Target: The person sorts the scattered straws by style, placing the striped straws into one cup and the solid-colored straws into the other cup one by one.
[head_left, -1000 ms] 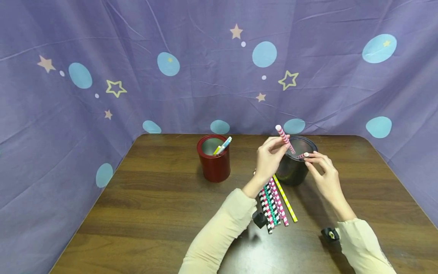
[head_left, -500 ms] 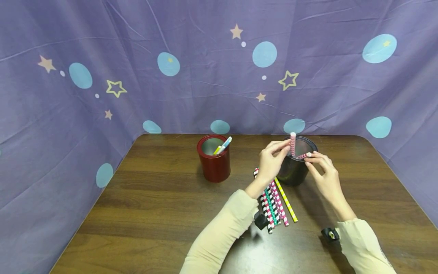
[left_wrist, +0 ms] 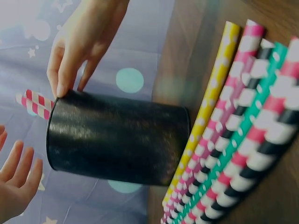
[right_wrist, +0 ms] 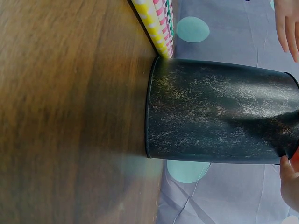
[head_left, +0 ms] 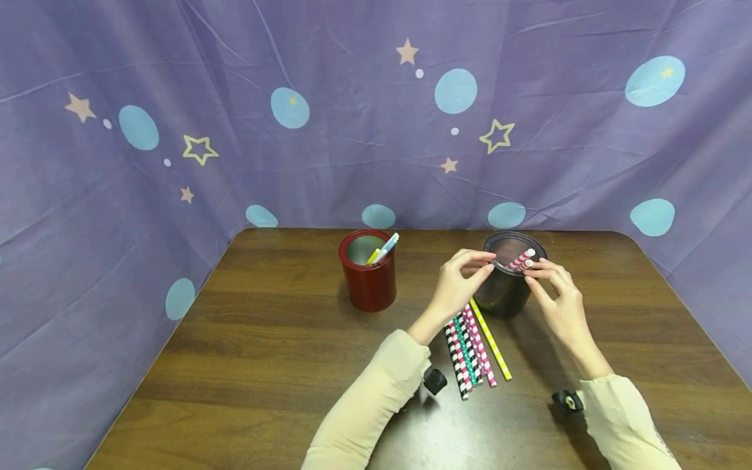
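Left hand (head_left: 455, 284): fingers relaxed, holding nothing, just beside the rim of the black can (head_left: 502, 294)
Right hand (head_left: 564, 301): thumb and fingertips pinching that rim
Two pink-striped straws (head_left: 519, 260): inside the upright black can, leaning near the right hand
Loose straws (head_left: 467, 352): bundled on the wooden table (head_left: 264, 365), before the can
Step at the can: apparently loading straws, this pair in
Next reach: probably calls for the left hand to pick another straw while the right steadies the can
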Demonstrator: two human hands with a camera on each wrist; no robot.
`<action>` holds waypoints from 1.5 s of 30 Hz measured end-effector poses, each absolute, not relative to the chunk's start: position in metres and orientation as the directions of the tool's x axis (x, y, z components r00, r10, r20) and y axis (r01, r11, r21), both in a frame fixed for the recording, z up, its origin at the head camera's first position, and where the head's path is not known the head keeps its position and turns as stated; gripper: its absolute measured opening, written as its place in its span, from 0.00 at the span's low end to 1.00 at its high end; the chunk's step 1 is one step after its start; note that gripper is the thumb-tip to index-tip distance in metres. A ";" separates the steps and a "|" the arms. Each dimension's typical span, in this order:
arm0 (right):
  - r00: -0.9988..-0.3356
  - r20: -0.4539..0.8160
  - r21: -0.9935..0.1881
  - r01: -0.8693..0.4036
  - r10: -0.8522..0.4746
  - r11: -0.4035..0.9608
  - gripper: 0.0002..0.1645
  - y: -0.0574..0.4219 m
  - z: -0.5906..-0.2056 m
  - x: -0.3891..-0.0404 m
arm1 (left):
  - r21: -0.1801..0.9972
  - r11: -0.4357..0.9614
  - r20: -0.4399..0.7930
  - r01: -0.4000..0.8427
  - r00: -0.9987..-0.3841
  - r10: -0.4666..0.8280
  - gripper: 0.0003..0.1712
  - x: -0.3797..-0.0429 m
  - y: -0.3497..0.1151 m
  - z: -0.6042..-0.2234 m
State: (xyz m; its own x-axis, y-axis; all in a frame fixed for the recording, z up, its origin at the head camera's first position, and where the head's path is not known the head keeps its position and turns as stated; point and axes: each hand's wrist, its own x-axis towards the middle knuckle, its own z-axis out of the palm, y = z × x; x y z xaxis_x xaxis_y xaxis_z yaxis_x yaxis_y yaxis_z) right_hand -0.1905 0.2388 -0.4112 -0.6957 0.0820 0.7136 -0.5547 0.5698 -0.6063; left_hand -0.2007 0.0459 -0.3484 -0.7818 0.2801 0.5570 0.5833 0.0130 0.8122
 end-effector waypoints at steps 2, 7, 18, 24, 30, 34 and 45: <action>-0.693 0.717 -0.603 -0.557 0.081 0.571 0.09 0.239 -0.411 -0.191 | 0.809 0.029 0.548 0.587 -0.772 0.322 0.11 -0.200 0.041 -0.349; -0.693 0.715 -0.604 -0.553 0.085 0.574 0.09 0.238 -0.411 -0.191 | 0.799 0.084 0.510 0.596 -0.744 0.432 0.11 -0.199 0.031 -0.351; -0.701 0.708 -0.613 -0.546 0.090 0.570 0.08 0.239 -0.412 -0.192 | 0.785 0.223 0.347 0.577 -0.709 0.614 0.11 -0.224 0.018 -0.390; -0.700 0.708 -0.613 -0.545 0.093 0.572 0.08 0.239 -0.412 -0.192 | 0.725 0.318 0.262 0.611 -0.672 0.693 0.12 -0.225 0.009 -0.395; -0.695 0.713 -0.610 -0.549 0.094 0.572 0.09 0.239 -0.412 -0.192 | 0.689 0.359 0.215 0.630 -0.651 0.728 0.12 -0.225 0.003 -0.400; -0.693 0.715 -0.610 -0.552 0.094 0.568 0.10 0.238 -0.411 -0.191 | 0.645 0.405 0.176 0.648 -0.641 0.747 0.12 -0.225 0.000 -0.404; -0.689 0.719 -0.608 -0.557 0.094 0.566 0.08 0.238 -0.413 -0.192 | 0.520 0.495 0.052 0.696 -0.605 0.795 0.11 -0.224 -0.007 -0.409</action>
State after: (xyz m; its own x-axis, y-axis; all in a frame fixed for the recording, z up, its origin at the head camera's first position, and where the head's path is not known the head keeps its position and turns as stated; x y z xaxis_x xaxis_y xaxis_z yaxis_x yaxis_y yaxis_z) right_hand -0.1922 0.2385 -0.4130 -0.6888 0.0941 0.7188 -0.5570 0.5659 -0.6079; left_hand -0.2238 -0.0066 -0.4086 -0.6046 0.7948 0.0520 0.6959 0.4953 0.5200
